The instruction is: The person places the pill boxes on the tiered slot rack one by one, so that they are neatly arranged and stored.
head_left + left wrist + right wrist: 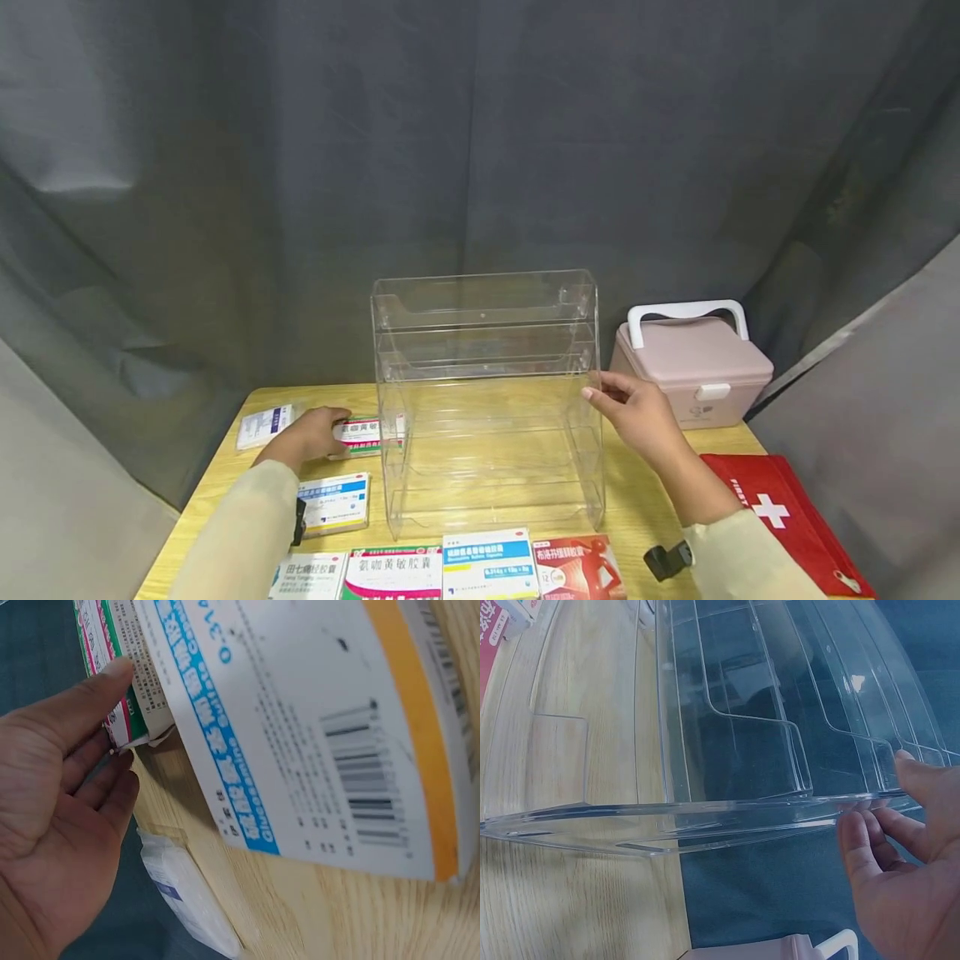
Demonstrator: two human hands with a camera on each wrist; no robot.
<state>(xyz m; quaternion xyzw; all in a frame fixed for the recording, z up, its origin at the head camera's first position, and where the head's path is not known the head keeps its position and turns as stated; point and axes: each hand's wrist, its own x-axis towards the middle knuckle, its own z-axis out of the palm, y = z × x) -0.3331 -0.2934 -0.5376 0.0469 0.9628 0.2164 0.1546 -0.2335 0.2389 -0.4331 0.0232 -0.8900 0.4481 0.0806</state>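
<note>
A clear plastic tiered rack stands upright in the middle of the table. My right hand holds its right side edge, thumb on one face and fingers on the other, as the right wrist view shows on the clear side panel. Left of the rack, my left hand grips the near end of a green, white and pink medicine box. The left wrist view shows the thumb on this box; part of the fingers is hidden behind it. A blue and white medicine box lies close by.
A plastic-wrapped white pack lies at the table's left edge. Several medicine boxes line the front, including a red one. On the right are a pink case with a white handle and a red first-aid pouch.
</note>
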